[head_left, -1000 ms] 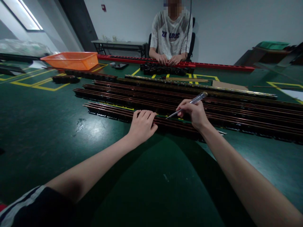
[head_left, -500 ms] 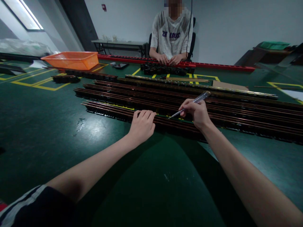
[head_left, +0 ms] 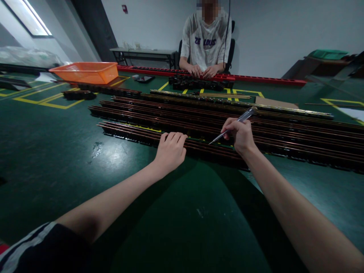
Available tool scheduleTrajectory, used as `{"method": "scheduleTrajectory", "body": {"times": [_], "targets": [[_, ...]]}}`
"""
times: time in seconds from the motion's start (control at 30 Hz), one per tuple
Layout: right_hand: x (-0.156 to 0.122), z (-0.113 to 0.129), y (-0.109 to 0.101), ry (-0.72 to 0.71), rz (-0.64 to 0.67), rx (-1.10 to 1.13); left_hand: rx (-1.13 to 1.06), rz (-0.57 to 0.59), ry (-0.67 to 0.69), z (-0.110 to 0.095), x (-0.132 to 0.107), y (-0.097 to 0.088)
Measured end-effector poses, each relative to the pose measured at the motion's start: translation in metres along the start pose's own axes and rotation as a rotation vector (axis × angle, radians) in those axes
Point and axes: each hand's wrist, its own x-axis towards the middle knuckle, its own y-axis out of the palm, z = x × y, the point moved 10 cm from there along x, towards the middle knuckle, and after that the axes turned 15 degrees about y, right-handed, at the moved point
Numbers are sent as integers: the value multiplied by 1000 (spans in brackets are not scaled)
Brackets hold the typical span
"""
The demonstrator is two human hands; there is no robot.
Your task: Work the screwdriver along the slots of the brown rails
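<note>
My left hand lies over the nearest long black rail, its fingers bent across the top and gripping it. Thin copper-coloured strips run along this rail. In my right hand is a slim screwdriver with a clear handle, held like a pen. Its metal tip points down and left at the rail, right of my left hand; whether the tip touches cannot be made out. Just behind lie several more long dark rails with similar copper strips, side by side.
An orange basket stands at the back left. Across the green table, a person handles dark parts beside a long red rail. Thin sticks and a piece of cardboard lie behind the rails.
My right hand and the screwdriver have shifted a little to the right along the near rail. My left hand has stayed in place.
</note>
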Motion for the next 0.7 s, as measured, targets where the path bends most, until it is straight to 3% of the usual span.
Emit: {"method": "scheduleTrajectory", "body": {"times": [0.7], "targets": [[0,2,-3,-17,-38,16,-37,-30,8,2,-1,0]]}}
